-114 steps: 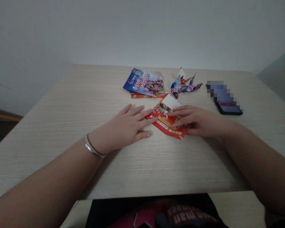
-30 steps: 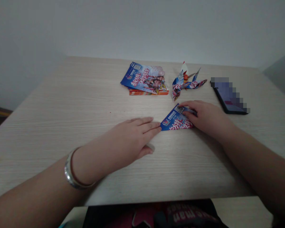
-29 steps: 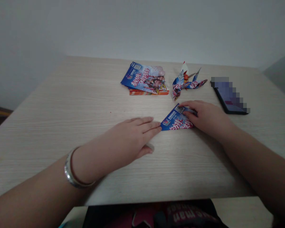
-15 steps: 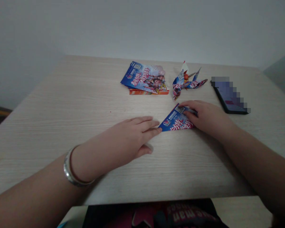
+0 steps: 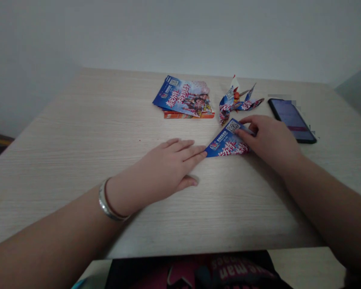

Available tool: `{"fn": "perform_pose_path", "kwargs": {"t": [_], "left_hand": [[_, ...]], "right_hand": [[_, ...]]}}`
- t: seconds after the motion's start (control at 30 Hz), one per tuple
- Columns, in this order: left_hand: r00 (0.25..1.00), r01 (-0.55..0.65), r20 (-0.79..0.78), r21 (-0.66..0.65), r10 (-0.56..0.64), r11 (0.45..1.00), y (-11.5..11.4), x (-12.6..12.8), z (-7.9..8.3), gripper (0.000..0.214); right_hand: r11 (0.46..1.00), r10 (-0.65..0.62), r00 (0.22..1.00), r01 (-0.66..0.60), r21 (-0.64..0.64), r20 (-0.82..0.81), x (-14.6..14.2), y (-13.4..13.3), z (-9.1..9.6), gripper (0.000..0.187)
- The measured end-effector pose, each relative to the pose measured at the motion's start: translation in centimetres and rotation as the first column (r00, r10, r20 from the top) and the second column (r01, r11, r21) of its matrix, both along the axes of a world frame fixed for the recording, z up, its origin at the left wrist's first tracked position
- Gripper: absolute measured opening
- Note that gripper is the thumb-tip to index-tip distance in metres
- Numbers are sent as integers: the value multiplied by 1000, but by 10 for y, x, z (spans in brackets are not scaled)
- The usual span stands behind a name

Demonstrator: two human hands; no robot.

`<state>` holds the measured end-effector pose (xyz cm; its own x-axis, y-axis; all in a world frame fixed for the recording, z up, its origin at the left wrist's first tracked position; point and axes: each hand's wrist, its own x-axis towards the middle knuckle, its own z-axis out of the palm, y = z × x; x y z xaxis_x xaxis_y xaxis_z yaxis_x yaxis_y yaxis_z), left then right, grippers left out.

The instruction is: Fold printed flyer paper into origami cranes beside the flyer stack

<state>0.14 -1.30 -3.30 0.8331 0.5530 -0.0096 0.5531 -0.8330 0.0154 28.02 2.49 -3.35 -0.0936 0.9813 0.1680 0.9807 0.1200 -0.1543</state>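
A printed blue flyer (image 5: 225, 140), folded into a triangle, lies on the table with its QR code near the top corner. My right hand (image 5: 269, 140) grips its right side, thumb on top and fingers curled behind; the edge under the hand is hidden. My left hand (image 5: 171, 166) lies flat, fingers stretched out, with its fingertips touching the flyer's left corner. A silver bangle (image 5: 108, 204) is round the left wrist. Just beyond the folded flyer stands a folded paper figure (image 5: 236, 102) made from the same kind of print.
A stack of blue and orange flyers (image 5: 183, 96) lies at the back of the pale wooden table (image 5: 78, 132). A phone (image 5: 293, 120) lies at the right, beyond my right hand. A white wall (image 5: 180, 36) rises behind the table.
The folded flyer has shifted slightly away from me and to the right, along with my right hand. My left hand has followed it, fingertips still at the left corner.
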Motion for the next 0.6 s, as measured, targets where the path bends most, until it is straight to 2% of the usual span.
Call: {"fn": "perform_pose_path", "kwargs": {"t": [0.13,0.27,0.43,0.6], "left_hand": [[1000,-1,13,-21,1,1000,1,0,-4,67],[1000,-25,-14,-36,24,999,-5,1,-1,66],[999,-29,41,-49,31,998,-8,2,2,64],[987,-53,148,-51,60,997,-11,5,-7,62]], "right_hand": [[998,24,998,-27,-60,-53,5,7,-3,32],[994,-1,999,-3,-111,-41,6,7,-7,33],[994,15,996,-4,-111,92,1,4,-8,37],[995,35,978,-14,-103,203,-9,0,-7,38]]}}
